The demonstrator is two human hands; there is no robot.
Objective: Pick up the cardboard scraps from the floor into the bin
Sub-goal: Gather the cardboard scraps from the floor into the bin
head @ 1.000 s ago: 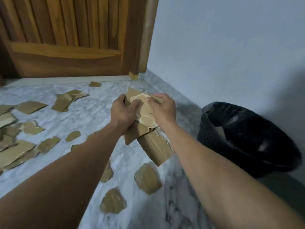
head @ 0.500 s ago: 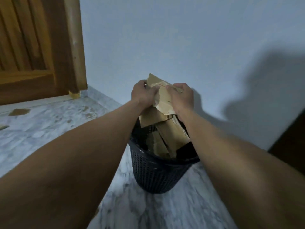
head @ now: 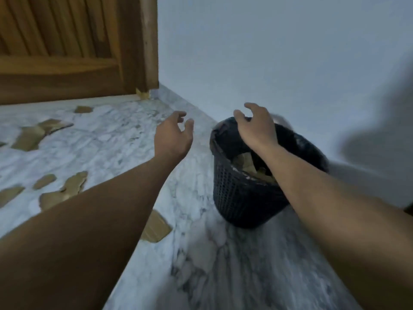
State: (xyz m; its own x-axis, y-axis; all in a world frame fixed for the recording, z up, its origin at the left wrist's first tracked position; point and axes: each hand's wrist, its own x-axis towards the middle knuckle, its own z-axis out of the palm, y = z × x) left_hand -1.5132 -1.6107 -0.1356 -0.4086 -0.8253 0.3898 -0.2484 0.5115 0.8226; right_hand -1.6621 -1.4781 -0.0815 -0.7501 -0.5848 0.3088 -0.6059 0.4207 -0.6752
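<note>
A black mesh bin (head: pixel 241 198) stands on the marble floor by the wall, with brown cardboard pieces (head: pixel 244 163) inside it. My right hand (head: pixel 256 126) hovers over the bin's far rim, fingers loosely spread and holding nothing. Left of the bin my left hand (head: pixel 173 135) is in the air, fingers relaxed and empty. Several cardboard scraps lie on the floor: one scrap (head: pixel 156 227) beside my left forearm, a cluster of scraps (head: pixel 64 189) further left, and a large scrap (head: pixel 29 136) near the door.
A wooden door (head: pixel 67 45) and its frame close the far left. A pale blue wall (head: pixel 268 52) runs behind the bin. The marble floor (head: pixel 245 265) stretches toward me.
Both hands let go of the bundle of cardboard, which is now inside the bin. The hands have spread apart and the view has swung left, back toward the floor.
</note>
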